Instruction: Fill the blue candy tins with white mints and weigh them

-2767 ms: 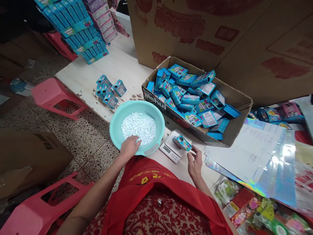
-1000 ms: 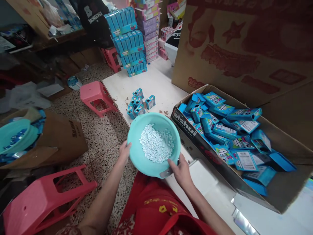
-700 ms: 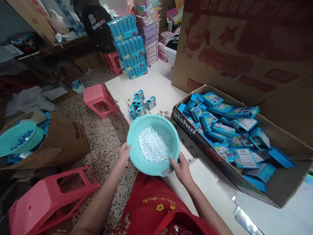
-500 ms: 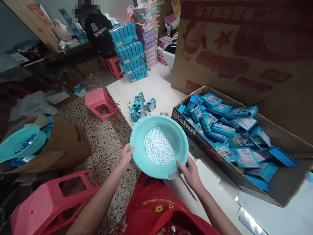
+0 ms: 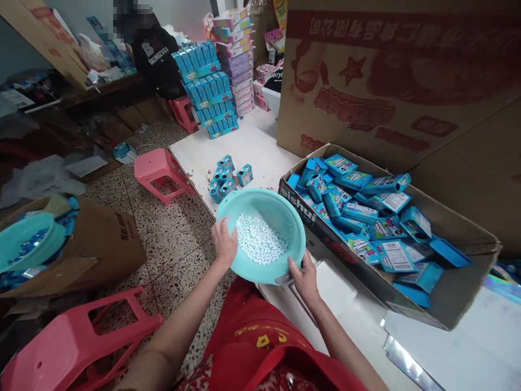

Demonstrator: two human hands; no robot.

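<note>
A light turquoise plastic basin (image 5: 260,198) is in front of me, tilted slightly, with many small white pellets (image 5: 260,239) lying in its bottom. My right hand (image 5: 304,277) grips the lower right rim, its thumb on the inside and its fingers below. Over the left rim lies my left hand (image 5: 224,241), fingers bent and apart, their tips near the edge of the pellets; nothing shows in them. Several small blue boxes (image 5: 226,176) stand on the white table just beyond the basin.
An open carton (image 5: 468,288) full of blue boxes stands right of the basin. Stacked display packs (image 5: 207,89) rise at the table's far end. Pink stools (image 5: 154,165) and a carton (image 5: 109,244) with another basin are on the left. A person (image 5: 157,60) sits at the back.
My left hand has let go of the left rim and moved right, over the rim toward the pellets. My right hand keeps its hold. The view has shifted slightly.
</note>
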